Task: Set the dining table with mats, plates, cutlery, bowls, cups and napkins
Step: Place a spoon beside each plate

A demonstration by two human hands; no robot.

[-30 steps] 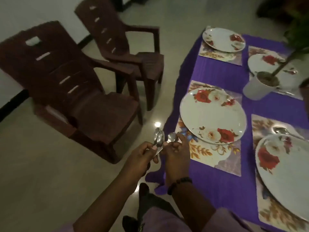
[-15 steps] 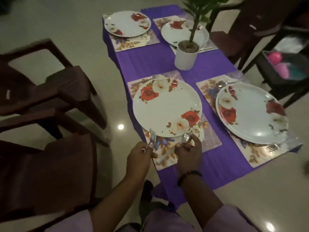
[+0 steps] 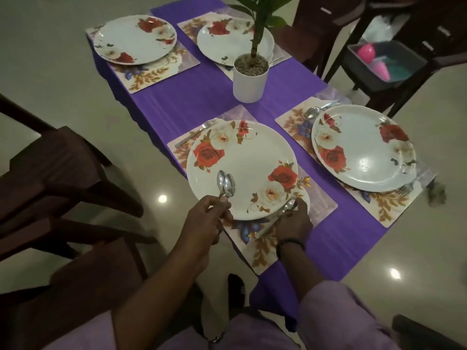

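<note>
The left hand (image 3: 207, 213) pinches two spoons (image 3: 226, 184) by their thin handles, bowls up over the near plate (image 3: 242, 170). The right hand (image 3: 293, 218) pinches one spoon (image 3: 279, 215) low on the mat (image 3: 260, 246), beside the plate. Spoons look light, hard and slippery, so hold the handles tight.

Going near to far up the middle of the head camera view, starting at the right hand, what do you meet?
Right hand setting down a spoon → nearest rose plate → fork on the mat's far edge → white plant pot → far plate behind the pot.
</note>
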